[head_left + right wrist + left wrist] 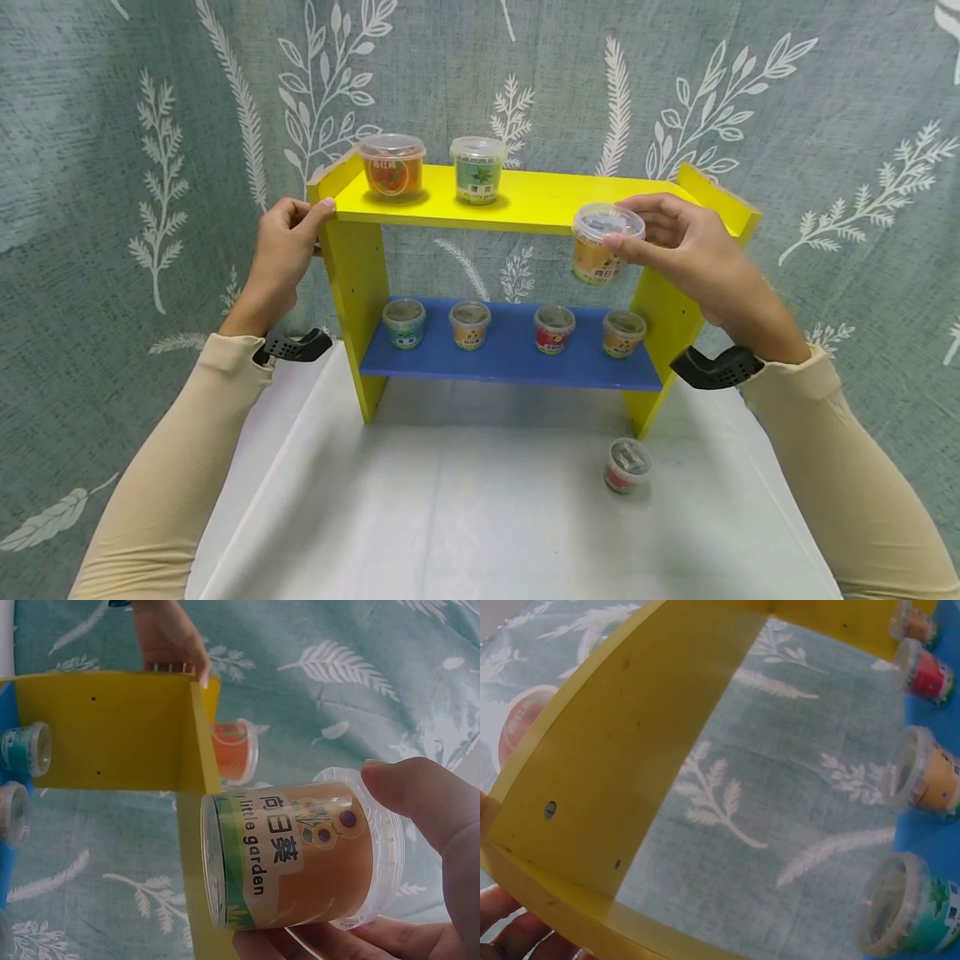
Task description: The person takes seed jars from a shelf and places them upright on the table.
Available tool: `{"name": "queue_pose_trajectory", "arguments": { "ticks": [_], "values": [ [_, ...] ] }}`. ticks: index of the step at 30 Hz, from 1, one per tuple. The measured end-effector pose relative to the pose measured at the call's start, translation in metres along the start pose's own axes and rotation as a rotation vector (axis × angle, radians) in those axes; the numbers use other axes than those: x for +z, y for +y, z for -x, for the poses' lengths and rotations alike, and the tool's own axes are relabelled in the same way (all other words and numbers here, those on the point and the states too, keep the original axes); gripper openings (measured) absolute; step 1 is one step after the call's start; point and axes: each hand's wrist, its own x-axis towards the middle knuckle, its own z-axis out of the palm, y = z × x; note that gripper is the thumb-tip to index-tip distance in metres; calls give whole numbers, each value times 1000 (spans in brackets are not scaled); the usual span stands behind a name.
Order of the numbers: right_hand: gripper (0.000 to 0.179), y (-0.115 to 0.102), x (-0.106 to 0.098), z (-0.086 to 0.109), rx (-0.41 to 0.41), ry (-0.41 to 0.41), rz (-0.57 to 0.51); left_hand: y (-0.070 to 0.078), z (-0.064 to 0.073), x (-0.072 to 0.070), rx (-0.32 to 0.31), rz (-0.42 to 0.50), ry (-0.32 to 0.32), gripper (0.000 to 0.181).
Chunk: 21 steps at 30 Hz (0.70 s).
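Note:
My right hand (693, 246) grips a lidded plastic cup (597, 258) with an orange sunflower label, thumb and fingers round its sides. In the head view the cup overlaps the front edge of the yellow top board (547, 200). The right wrist view shows the cup (296, 859) lying sideways across that picture, with "little garden" printed on it. My left hand (283, 250) holds the upper left corner of the yellow-and-blue shelf (348, 275), its thumb at the front edge. In the left wrist view, part of its fingers (525, 934) shows beside the yellow panel.
On the top board stand a large orange-red cup (392, 171) and a green cup (478, 175). Several small lidded cups line the blue board (513, 333). Another small cup (627, 467) stands on the white table (450, 517), front right. A patterned curtain (480, 50) hangs behind.

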Motion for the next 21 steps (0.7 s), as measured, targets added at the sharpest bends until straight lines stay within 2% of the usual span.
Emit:
{"name": "queue_pose_trajectory", "arguments": {
  "ticks": [7,15,21],
  "values": [
    [66,5,4,7,23,-11,79,0,1,0,2,17,-16,36],
    [71,11,9,11,37,-45,86,2,-2,1,5,19,-5,36],
    [65,22,14,13,24,-70,71,0,0,1,-4,8,-6,37]
  ]
}}
